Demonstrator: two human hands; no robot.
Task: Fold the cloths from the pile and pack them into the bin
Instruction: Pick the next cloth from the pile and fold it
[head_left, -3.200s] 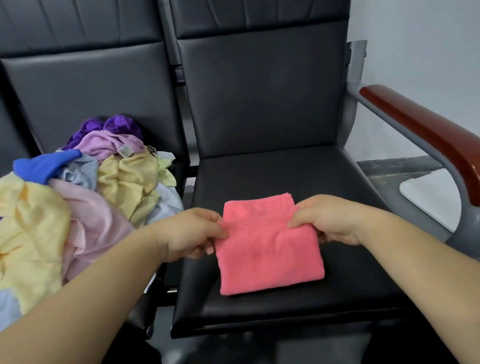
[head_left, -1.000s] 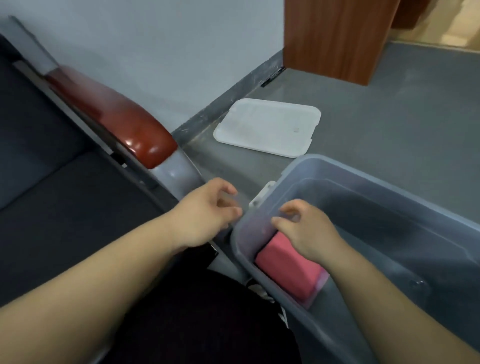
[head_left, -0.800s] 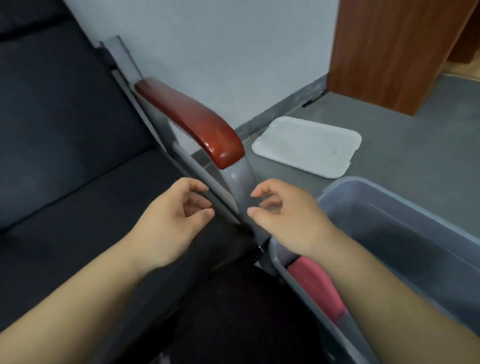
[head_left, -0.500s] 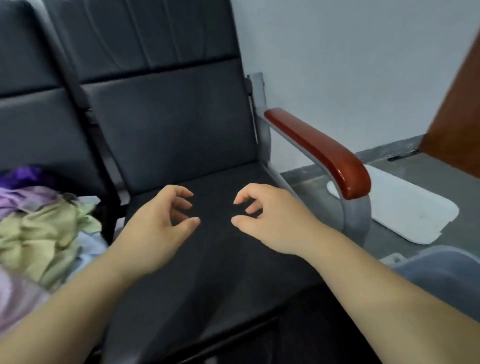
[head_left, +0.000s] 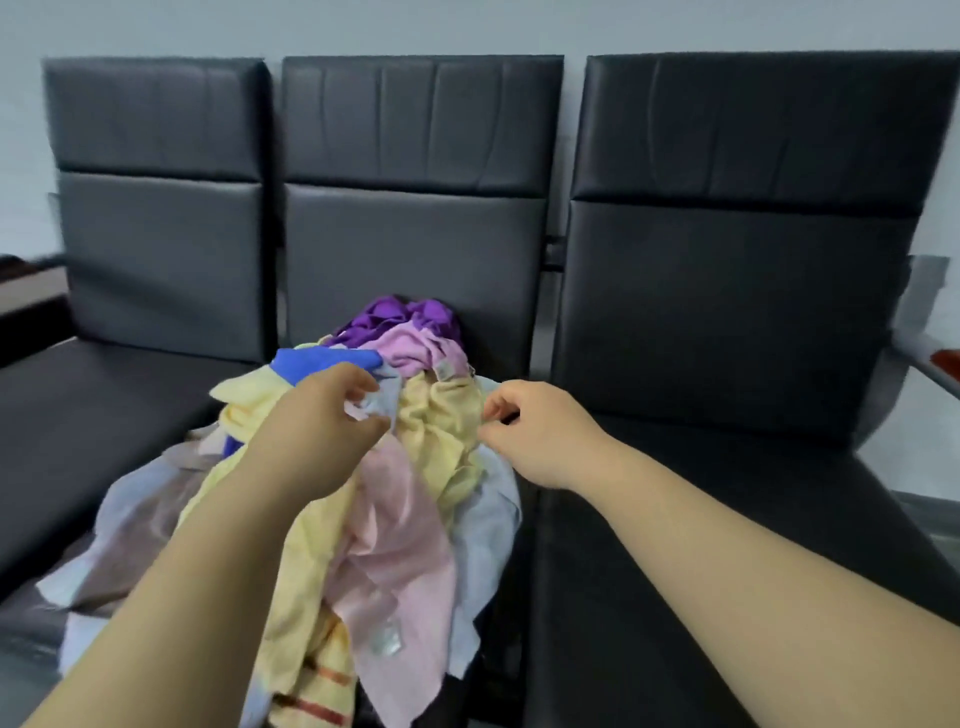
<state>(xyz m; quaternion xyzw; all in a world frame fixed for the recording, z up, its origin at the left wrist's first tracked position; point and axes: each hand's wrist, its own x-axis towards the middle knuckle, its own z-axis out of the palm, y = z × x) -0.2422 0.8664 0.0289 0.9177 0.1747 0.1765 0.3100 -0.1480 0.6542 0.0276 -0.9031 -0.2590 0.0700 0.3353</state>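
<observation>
Yellow-pink cloth pile (head_left: 405, 499) on mid chair (head_left: 415, 249) — L grip (head_left: 318, 421) pinches pale-blue cloth (head_left: 383, 401); R grip (head_left: 530, 431) curled, hold unclear.

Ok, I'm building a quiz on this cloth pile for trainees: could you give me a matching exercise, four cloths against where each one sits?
Cloths
1. purple cloth
2. blue cloth
3. pale pink cloth
4. pale blue cloth

Places
A. pinched between the thumb and fingers of the left hand
B. at the back of the pile, against the middle backrest
C. draped down the front of the pile, below the left hand
D. just beyond the left hand, partly hidden by it

Pairs: 1-B, 2-D, 3-C, 4-A
</observation>
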